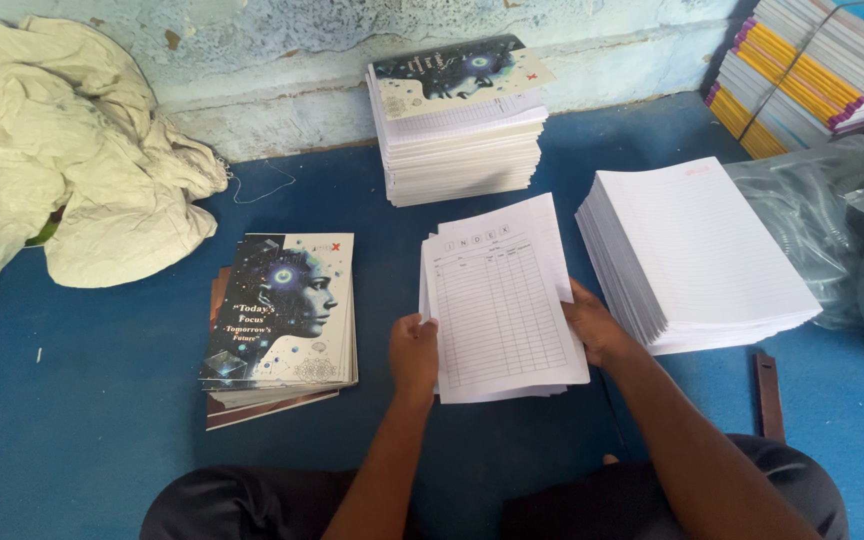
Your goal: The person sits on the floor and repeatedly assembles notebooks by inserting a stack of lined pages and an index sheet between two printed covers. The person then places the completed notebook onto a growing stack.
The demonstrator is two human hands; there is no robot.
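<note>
While the left hand [413, 352] grips the ruled sheets [500, 305] at eight o'clock, the right hand [595, 325] clasps them at three o'clock.

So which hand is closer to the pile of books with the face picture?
Left. The left hand grips the left edge of the printed sheets, just beside the pile of books. The right hand holds the sheets' far edge, farther away.
</note>
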